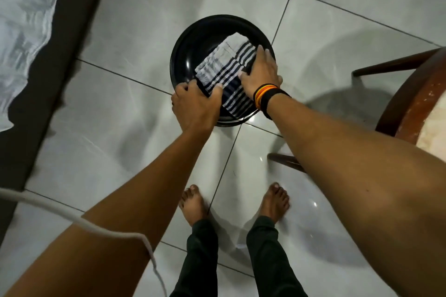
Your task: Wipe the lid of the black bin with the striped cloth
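A round black bin stands on the tiled floor, and its glossy lid (193, 48) faces up at me. A white cloth with dark stripes (224, 72), folded, lies across the right half of the lid. My left hand (195, 106) grips the lid's near-left rim, thumb resting on the cloth's near corner. My right hand (261, 72) lies flat on the cloth's right side, fingers spread and pressing it onto the lid. A black and striped band sits on my right wrist.
A wooden chair (407, 94) stands close on the right, one leg near my right forearm. A dark-edged mattress with white sheet (29, 31) runs along the left. A white cable (72, 219) crosses my left arm. My bare feet (193, 202) stand just below the bin.
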A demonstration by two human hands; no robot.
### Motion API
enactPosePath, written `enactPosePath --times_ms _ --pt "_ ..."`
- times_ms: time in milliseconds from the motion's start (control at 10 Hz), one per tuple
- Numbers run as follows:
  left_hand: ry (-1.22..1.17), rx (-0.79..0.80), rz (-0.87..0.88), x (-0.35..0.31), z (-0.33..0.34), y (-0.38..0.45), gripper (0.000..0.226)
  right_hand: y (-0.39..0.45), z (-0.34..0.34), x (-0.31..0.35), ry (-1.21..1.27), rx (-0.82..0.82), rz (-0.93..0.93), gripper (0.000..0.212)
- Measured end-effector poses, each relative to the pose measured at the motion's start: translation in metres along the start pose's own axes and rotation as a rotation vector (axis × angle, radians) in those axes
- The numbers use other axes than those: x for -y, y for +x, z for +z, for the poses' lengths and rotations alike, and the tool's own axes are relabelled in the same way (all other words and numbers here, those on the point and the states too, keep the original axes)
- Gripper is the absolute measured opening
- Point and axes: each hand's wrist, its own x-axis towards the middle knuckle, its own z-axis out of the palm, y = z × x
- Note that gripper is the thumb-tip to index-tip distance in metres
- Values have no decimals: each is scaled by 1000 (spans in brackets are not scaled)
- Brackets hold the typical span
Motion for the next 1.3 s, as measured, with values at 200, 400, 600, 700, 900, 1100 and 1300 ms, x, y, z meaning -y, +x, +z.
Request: enactPosePath --times_ms 200,400,600,700,900,1100,1300 --pt "-387 116 -297 -36 1 16 41 -12 -10 8 34 -81 102 54" --pt "-476 287 -107 -42 -17 -25 31 -87 -21 -8 406 -31 310 35" --pt "-552 271 -82 -70 -67 -149 25 -226 -99 -43 618 -77 297 13" --pt "-649 336 -37 -115 -94 -218 13 -282 -157 -76 669 -187 298 14" --pt "-666 516 65 -233 -73 -311 18 -318 -276 -177 693 -503 344 25" --pt "-497 618 19 -291 -3 -336 26 -276 -306 -267 674 -442 489 22" --pt "-169 433 310 -290 10 -346 25 -267 -285 -300 442 -339 523 46"
